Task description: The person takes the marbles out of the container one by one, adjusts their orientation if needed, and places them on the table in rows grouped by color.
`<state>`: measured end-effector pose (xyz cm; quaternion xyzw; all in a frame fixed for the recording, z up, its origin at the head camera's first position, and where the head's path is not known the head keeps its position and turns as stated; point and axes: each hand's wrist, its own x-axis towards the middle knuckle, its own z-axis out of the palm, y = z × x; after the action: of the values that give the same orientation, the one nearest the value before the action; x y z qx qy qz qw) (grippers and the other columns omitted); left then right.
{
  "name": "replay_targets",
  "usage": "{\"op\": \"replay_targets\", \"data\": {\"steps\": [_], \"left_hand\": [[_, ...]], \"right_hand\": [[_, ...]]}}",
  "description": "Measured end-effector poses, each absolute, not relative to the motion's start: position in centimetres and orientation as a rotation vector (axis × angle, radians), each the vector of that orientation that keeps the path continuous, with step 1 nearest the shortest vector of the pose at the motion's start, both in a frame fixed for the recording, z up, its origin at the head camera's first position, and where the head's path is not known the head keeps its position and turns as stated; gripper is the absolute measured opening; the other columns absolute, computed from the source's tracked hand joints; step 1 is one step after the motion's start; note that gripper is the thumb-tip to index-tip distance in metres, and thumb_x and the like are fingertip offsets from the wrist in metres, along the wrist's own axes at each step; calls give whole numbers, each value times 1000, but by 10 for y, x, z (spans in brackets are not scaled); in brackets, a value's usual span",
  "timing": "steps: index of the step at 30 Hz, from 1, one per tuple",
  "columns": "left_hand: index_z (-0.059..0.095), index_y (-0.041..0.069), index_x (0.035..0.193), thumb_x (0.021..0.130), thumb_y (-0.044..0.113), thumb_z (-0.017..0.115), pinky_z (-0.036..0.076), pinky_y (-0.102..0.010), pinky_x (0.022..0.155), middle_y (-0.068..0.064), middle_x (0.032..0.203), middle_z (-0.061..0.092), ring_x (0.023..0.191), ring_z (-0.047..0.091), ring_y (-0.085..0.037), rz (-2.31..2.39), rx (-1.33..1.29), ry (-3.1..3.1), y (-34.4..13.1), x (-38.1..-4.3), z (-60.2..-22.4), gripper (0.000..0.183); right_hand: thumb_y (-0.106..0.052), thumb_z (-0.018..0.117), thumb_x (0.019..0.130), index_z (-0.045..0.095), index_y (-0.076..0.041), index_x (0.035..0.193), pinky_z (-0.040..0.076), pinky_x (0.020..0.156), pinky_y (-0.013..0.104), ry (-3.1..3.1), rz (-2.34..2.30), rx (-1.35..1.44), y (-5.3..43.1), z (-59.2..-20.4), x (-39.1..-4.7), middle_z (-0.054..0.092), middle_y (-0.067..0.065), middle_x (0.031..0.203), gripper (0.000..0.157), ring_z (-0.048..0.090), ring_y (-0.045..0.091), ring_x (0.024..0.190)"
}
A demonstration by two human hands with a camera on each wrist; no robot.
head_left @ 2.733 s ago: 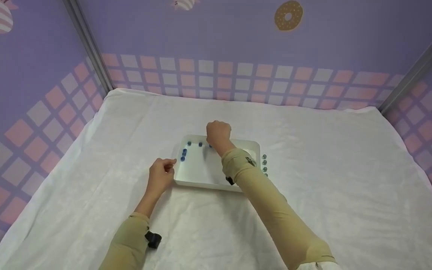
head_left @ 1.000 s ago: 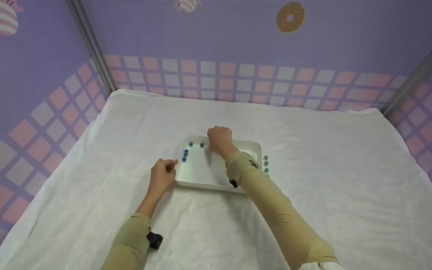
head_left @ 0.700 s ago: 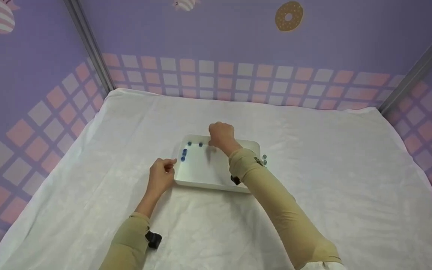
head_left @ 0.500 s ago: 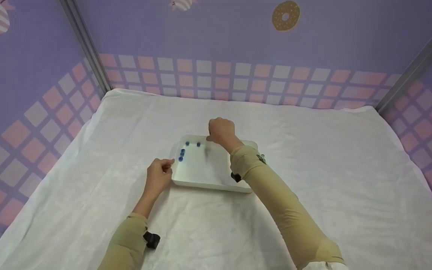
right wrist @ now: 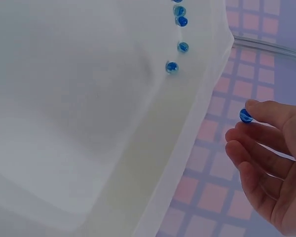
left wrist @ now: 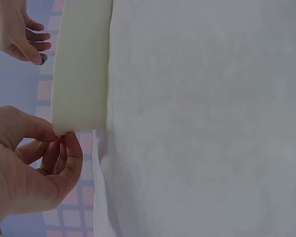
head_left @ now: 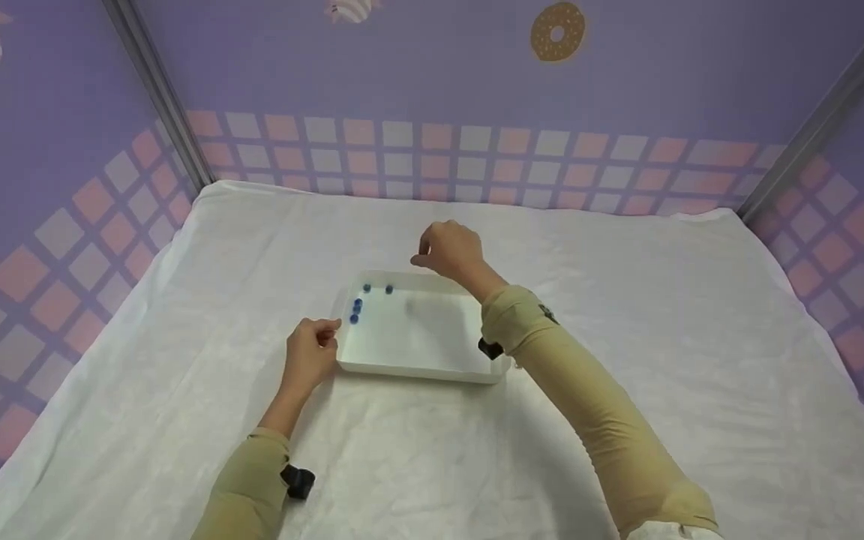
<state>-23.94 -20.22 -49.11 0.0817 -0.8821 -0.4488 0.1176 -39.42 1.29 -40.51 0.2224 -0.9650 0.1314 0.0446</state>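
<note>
A white rectangular tray point(head_left: 417, 371) rests on the cloth. In the head view my left hand point(head_left: 308, 354) is at its left side. The left wrist view shows that hand's thumb and fingertips pinching the tray's edge at a corner. Above the tray's far rim is my right hand point(head_left: 451, 250). In the right wrist view it pinches a blue swirled glass marble point(right wrist: 245, 115) between thumb and forefinger, the other fingers loosely bent. Several blue marbles point(head_left: 354, 319) lie inside the tray along its left wall and far left corner; the right wrist view shows blue marbles point(right wrist: 171, 67) there too.
White cloth point(head_left: 649, 360) covers the table. Purple walls point(head_left: 432, 75) with pink and white squares stand behind and at both sides. The right sleeve point(head_left: 589, 405) crosses the tray's right edge and hides what lies beyond it.
My right hand has risen from the tray's far side with a blue marble that lay there earlier. Its arm now covers the row of clear marbles on the right. The left hand stays put.
</note>
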Motion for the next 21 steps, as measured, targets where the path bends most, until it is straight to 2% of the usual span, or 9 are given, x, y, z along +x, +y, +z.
{"op": "replay_targets", "data": {"steps": [11, 21], "left_hand": [[67, -9, 118, 87, -12, 53, 50, -37, 84, -25, 101, 62, 93, 59, -31, -1307, 240, -2595, -200, -241, -490, 34], [66, -9, 120, 88, -11, 52, 50, -38, 86, -25, 103, 62, 95, 59, -31, -1304, 247, -2607, -200, -241, -491, 35]], "right_hand": [[-40, 72, 88, 79, -16, 91, 55, 66, 38, -2867, 534, 678, 43, -395, -392, 76, 2, 88, 25, 65, 21, 76], [-39, 72, 88, 80, -16, 92, 55, 64, 38, -2753, 694, 603, 81, -405, -395, 76, 3, 82, 25, 68, 20, 71]]}}
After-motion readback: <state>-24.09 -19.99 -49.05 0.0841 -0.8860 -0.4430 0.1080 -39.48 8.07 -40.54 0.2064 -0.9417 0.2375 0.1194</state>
